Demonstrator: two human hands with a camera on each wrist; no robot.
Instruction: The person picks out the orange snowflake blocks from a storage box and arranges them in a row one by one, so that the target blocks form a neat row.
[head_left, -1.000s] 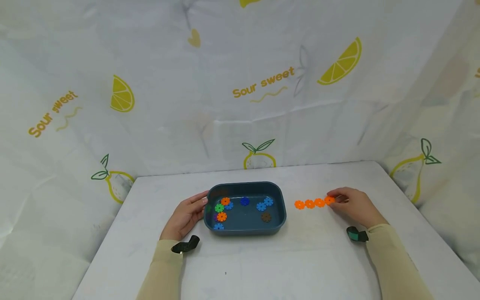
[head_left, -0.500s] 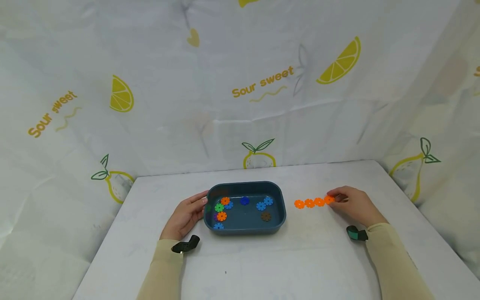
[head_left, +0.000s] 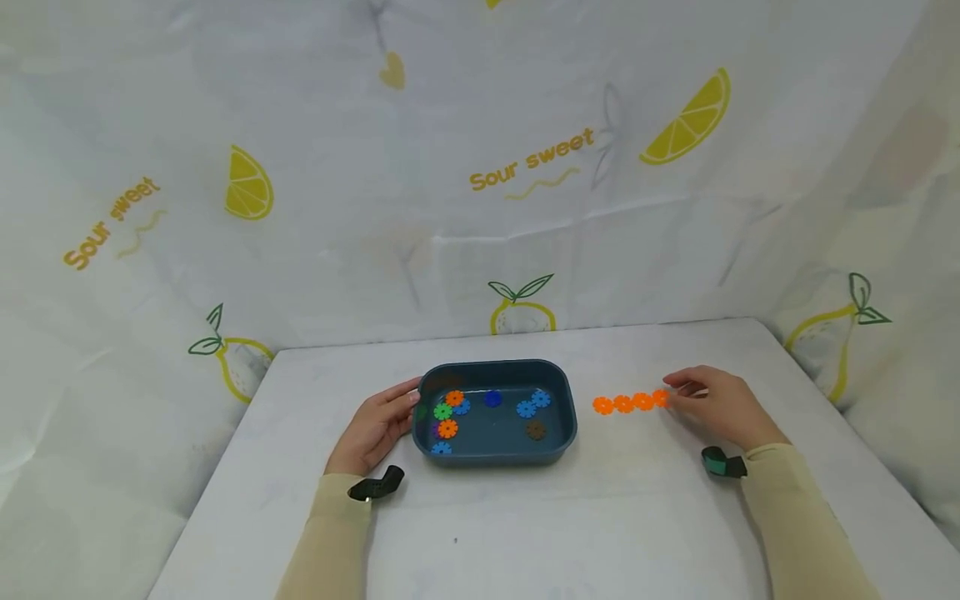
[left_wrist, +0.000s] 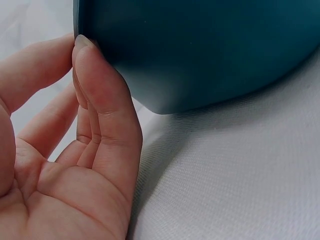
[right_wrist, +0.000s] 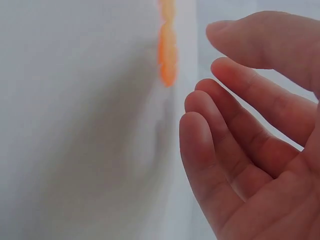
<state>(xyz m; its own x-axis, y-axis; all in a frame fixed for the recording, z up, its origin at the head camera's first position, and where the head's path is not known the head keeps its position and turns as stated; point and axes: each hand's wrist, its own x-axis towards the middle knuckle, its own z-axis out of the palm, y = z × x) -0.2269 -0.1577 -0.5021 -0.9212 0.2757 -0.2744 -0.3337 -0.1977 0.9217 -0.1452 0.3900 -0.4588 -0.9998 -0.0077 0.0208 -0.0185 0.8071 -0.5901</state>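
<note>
My left hand (head_left: 377,427) is at the left end of a dark blue-green rectangular tray (head_left: 495,461), its fingertips holding the rim. In the left wrist view, the bent fingers (left_wrist: 112,120) meet the tray's outer wall (left_wrist: 200,60). A chain of several orange snowflake discs (head_left: 623,404) lies on the table right of the tray. My right hand (head_left: 723,408) is just beyond the chain's right end with thumb and fingers spread. The right wrist view shows nothing between the fingers (right_wrist: 200,150) and the orange chain (right_wrist: 168,55) apart from them.
Inside the tray are loose discs, including a green disc (head_left: 443,412), a brown disc (head_left: 536,430) and light blue discs (head_left: 527,409). The white table (head_left: 570,542) ends at a lemon-print curtain (head_left: 360,250) behind.
My right hand has let go of the orange chain's end disc, its fingers parting and drawing slightly right. The left hand stays at the tray. The head view has shifted a little.
</note>
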